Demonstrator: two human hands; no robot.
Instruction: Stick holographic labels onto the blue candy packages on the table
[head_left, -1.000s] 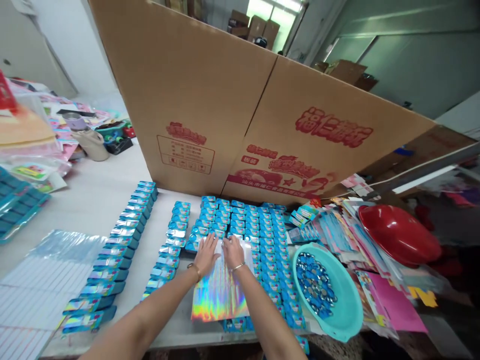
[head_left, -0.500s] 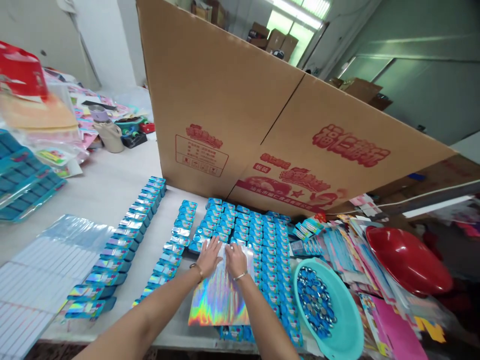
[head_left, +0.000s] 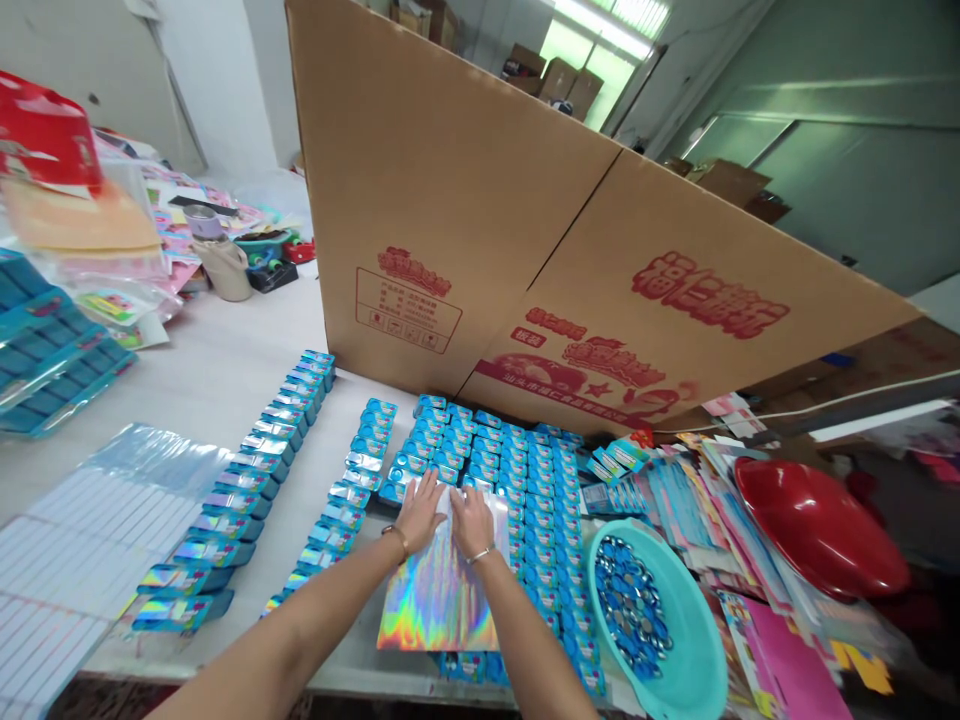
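Note:
A shiny rainbow-coloured sheet [head_left: 442, 605] lies over part of a block of small blue packs [head_left: 541, 515]. On the sheet's upper left rests my left hand [head_left: 420, 515], fingers spread, their tips reaching the packs just beyond its far edge. My right hand [head_left: 472, 520] presses on the upper right of the same sheet, with its fingers laid out and slightly bent. Neither hand is wrapped round anything. The sheet hides the packs beneath it.
A tall cardboard panel [head_left: 450, 180] stands behind the packs. To the left run two rows of blue packs [head_left: 251, 465] and a stack of white lined sheets [head_left: 67, 560]. On the right are a turquoise basin [head_left: 697, 640] of blue gems and a red basin [head_left: 817, 525].
Both hands stay on the sheet in nearly the same place, the right fingers lying a little flatter. The view has shifted very slightly.

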